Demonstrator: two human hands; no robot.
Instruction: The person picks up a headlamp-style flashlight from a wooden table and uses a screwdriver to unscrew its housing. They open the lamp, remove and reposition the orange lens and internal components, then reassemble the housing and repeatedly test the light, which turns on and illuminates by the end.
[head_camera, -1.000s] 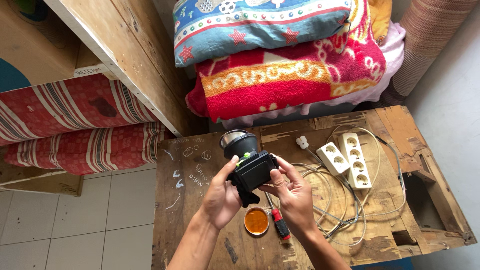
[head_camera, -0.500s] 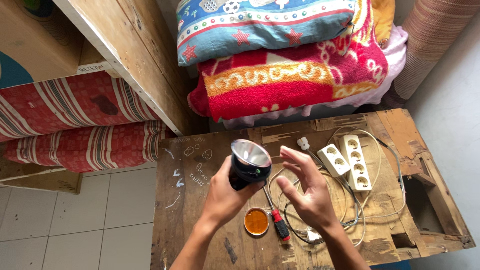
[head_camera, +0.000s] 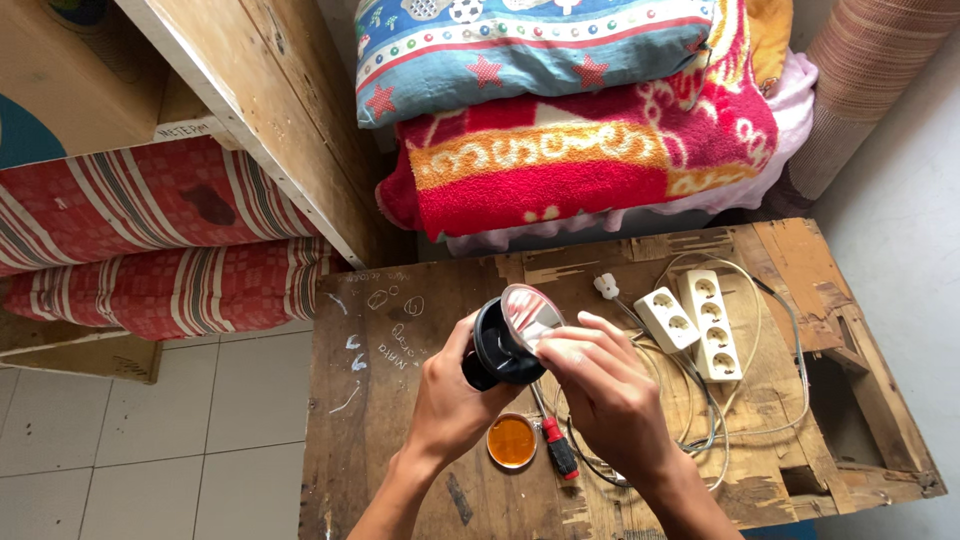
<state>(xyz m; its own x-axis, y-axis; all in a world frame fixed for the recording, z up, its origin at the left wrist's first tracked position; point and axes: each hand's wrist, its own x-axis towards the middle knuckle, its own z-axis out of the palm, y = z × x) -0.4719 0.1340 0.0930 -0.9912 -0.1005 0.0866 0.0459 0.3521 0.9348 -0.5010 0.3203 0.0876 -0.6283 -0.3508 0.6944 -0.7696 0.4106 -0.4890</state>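
At mid-frame the left hand (head_camera: 455, 405) grips a black round lamp housing with a shiny reflector face (head_camera: 505, 340) above the worn wooden counter (head_camera: 400, 480); the right hand (head_camera: 605, 395), fingers curled, touches its reflector rim. Below lie a round orange lens (head_camera: 511, 441) and a red-handled screwdriver (head_camera: 556, 447); right of them, two white power strips (head_camera: 695, 320) with tangled cords. Half a second ago the right hand was spread open, clear of the housing

Black lamp housing (head_camera: 492, 352) with silver reflector (head_camera: 527, 312); amber round lens (head_camera: 512, 441); red-handled screwdriver (head_camera: 555, 440); white power strips (head_camera: 710, 322); worn brown tabletop (head_camera: 400, 420); red-striped cushions (head_camera: 150, 250); red-yellow patterned blanket (head_camera: 590, 160).
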